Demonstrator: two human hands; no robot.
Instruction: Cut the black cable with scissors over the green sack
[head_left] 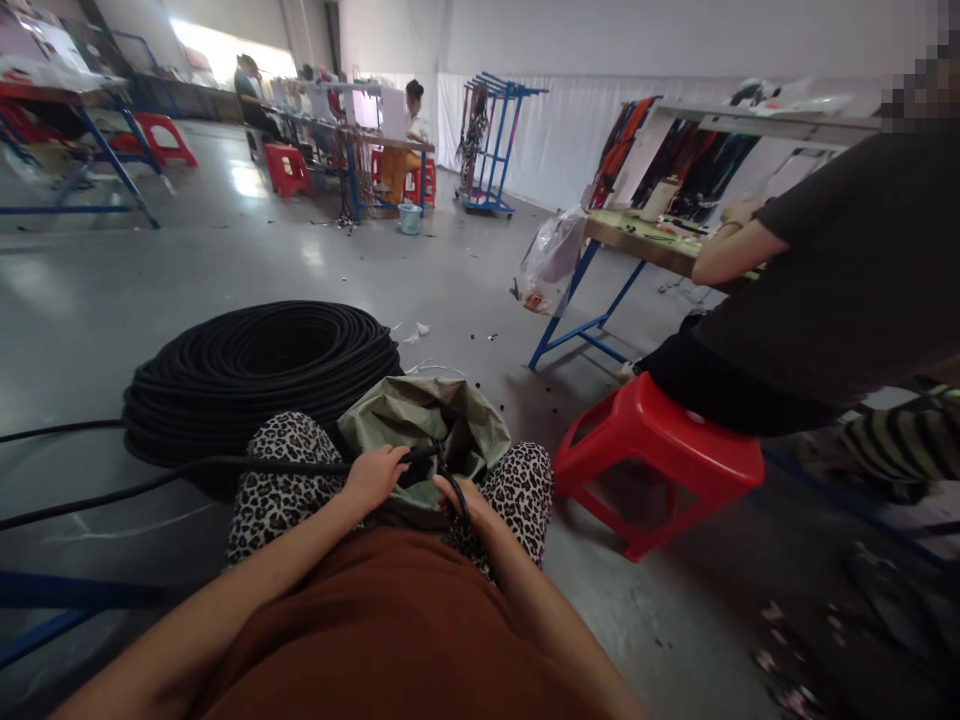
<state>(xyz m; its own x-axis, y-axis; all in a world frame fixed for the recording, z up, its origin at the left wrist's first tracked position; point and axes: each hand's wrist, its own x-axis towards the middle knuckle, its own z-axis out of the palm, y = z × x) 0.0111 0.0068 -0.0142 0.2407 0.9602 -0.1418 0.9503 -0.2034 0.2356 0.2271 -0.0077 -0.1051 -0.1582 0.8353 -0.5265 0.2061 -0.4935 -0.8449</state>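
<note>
Over the green sack (375,412), a black cord (300,466)

My left hand (375,478) is clamped around the cord at the sack's mouth; my right hand (472,502) is closed on what look like black-handled scissors (454,487). Left of the sack lies a black coil (240,392); right of it, a red stool (667,440).

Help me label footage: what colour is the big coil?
The coil is black; head view shows it best.
</note>
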